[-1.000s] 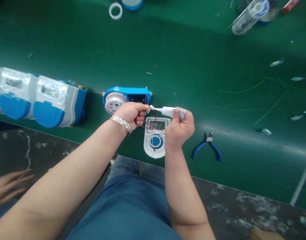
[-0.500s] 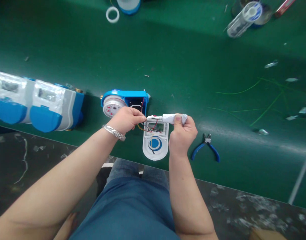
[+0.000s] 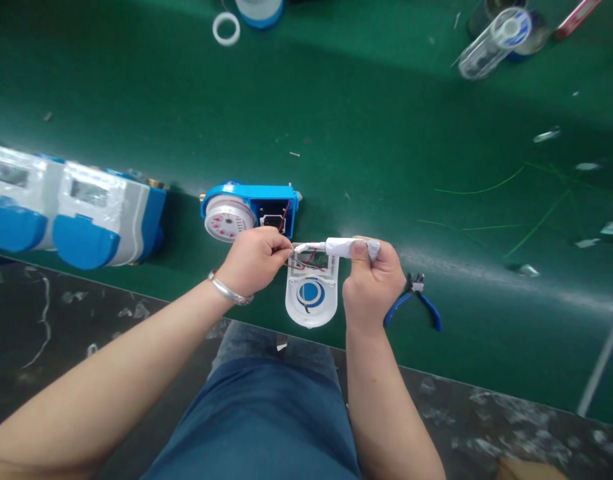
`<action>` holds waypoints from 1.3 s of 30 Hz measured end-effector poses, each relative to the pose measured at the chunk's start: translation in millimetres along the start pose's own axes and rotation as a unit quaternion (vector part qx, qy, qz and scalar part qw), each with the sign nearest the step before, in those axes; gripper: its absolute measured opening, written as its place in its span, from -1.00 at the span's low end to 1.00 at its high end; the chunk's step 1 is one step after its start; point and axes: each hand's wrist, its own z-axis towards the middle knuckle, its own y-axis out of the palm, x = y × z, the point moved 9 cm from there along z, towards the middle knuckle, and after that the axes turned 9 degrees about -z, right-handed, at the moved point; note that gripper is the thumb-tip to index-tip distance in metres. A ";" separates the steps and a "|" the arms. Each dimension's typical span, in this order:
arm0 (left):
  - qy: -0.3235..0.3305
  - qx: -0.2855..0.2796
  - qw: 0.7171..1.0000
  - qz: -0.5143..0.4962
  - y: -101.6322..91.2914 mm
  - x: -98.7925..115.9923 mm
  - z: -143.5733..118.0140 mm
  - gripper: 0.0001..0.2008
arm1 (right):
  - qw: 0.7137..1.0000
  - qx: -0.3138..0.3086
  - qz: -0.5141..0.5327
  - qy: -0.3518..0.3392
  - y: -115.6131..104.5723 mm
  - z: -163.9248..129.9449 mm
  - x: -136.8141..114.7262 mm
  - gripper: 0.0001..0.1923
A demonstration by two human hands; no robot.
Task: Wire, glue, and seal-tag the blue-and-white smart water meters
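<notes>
My right hand (image 3: 371, 283) grips a small white tube (image 3: 347, 247) held level, its thin nozzle pointing left. My left hand (image 3: 253, 259) pinches thin red and dark wires (image 3: 306, 259) right at the nozzle tip. Under both hands a white meter cover (image 3: 310, 297) with a blue round mark lies on the green bench (image 3: 366, 133). Just behind it lies an open blue water meter body (image 3: 251, 207) with a white and red dial; the wires run into it. A silver bracelet circles my left wrist.
Blue-handled cutters (image 3: 415, 297) lie just right of my right hand. Two finished blue and white meters (image 3: 71, 207) sit at the left. A white ring (image 3: 225, 28), a clear tube (image 3: 493, 41) and green wire offcuts (image 3: 486, 220) lie farther back and right. The dark bench edge runs below.
Both hands have come down and slightly toward me over the white cover, with the tube and the wires still held. The other person's hand at the lower left is gone from view.
</notes>
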 end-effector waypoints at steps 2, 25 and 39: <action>0.065 0.023 0.996 0.055 -0.3 8.3 -5.1 -0.82 | 0.999 -0.004 -0.017 -0.029 -0.6 0.0 -6.0 -0.83; 0.206 0.051 0.976 0.059 2.9 5.5 -17.3 -0.85 | 0.991 -0.086 -0.061 -0.081 9.0 16.4 -26.7 -0.87; 0.266 0.054 0.952 0.144 6.3 12.7 -20.8 -0.82 | 0.991 -0.104 -0.051 -0.066 14.4 20.2 -24.5 -0.86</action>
